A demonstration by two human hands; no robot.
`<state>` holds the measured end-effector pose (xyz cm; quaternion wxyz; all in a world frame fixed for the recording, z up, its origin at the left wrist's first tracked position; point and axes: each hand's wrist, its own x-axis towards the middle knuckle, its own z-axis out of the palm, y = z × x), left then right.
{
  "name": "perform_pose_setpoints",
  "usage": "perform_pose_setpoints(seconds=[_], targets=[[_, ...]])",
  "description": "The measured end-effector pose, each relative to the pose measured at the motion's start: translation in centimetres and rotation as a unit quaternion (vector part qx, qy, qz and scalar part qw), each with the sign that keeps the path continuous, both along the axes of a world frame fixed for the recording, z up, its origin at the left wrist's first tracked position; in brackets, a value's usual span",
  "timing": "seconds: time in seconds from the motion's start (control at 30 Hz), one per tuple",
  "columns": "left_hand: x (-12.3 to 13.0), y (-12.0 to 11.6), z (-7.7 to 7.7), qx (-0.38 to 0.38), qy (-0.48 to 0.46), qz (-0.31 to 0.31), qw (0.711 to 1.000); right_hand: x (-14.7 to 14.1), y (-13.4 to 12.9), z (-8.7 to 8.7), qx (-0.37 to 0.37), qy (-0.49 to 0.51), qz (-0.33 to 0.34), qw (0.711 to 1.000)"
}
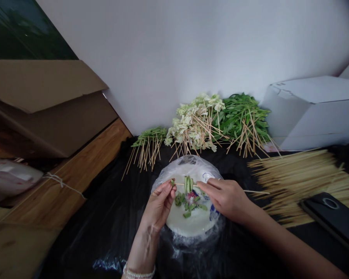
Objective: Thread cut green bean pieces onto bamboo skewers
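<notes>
Between the thumb and fingers of my left hand [159, 205] is a small piece of green bean [172, 182], at the pointed end of a bamboo skewer [257, 192]. My right hand [228, 198] grips that skewer, which lies level over the plate, its tail sticking out to the right. Several cut green bean pieces [189, 184] are threaded side by side on it between my hands. Below, a white plate [178, 228] with a coloured pattern, wrapped in clear plastic, carries more loose green pieces [192, 209].
Along the wall lie skewered green beans [149, 135], skewered pale cabbage leaves [192, 120] and skewered leafy greens [242, 112]. Bare skewers [302, 182] and a black phone [331, 217] are at right. A white box [322, 112] and a cardboard box [43, 112] flank the black plastic sheet [104, 228].
</notes>
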<state>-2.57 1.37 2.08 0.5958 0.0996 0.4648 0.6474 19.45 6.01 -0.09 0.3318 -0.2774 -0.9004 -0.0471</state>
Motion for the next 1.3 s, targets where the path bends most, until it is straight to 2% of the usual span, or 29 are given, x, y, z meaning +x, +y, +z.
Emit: perform_pose_setpoints(seconds=[0.23,0.5,0.63,0.7,0.73,0.77,0.83,0.9,0.97,1.03,1.17,1.23,1.3], targets=[[0.4,0.0,-0.5,0.029,0.036,-0.015,0.999,-0.2,-0.2,-0.1,-0.003,0.006,0.003,1.000],[1.4,-0.2,-1.7,0.041,0.072,-0.074,0.994,-0.7,-0.4,-0.4,-0.013,-0.006,0.012,1.000],[1.3,0.1,-1.9,0.057,0.159,-0.112,0.979,-0.3,0.0,-0.2,0.015,-0.014,-0.005,1.000],[1.4,0.0,-2.1,0.062,0.261,-0.172,0.948,0.0,0.2,0.0,0.025,-0.005,-0.013,1.000],[1.4,-0.1,-2.2,0.058,0.330,-0.212,0.918,0.2,0.4,0.1,0.026,0.000,-0.015,1.000],[1.6,-0.2,-2.3,0.050,0.407,-0.252,0.877,0.3,0.4,0.2,0.024,0.004,-0.017,1.000],[2.0,-0.5,-2.6,0.030,0.560,-0.314,0.766,0.4,0.5,0.3,0.018,0.004,-0.018,1.000],[2.4,-0.6,-2.8,0.011,0.674,-0.335,0.658,0.4,0.5,0.2,0.013,-0.007,-0.018,1.000],[2.7,-0.5,-3.0,-0.009,0.735,-0.336,0.589,0.3,0.4,0.0,0.011,-0.018,-0.015,1.000],[2.9,-0.4,-3.0,-0.027,0.759,-0.336,0.557,0.2,0.4,-0.1,0.013,-0.022,-0.012,1.000],[3.2,-0.2,-2.9,-0.030,0.782,-0.338,0.523,0.2,0.4,-0.2,0.014,-0.020,-0.013,1.000],[3.2,-0.2,-2.8,-0.020,0.787,-0.331,0.520,0.2,0.4,-0.2,0.012,-0.022,-0.015,1.000],[3.0,-0.3,-2.6,-0.008,0.774,-0.319,0.546,0.3,0.4,0.0,0.007,-0.018,-0.015,1.000]])
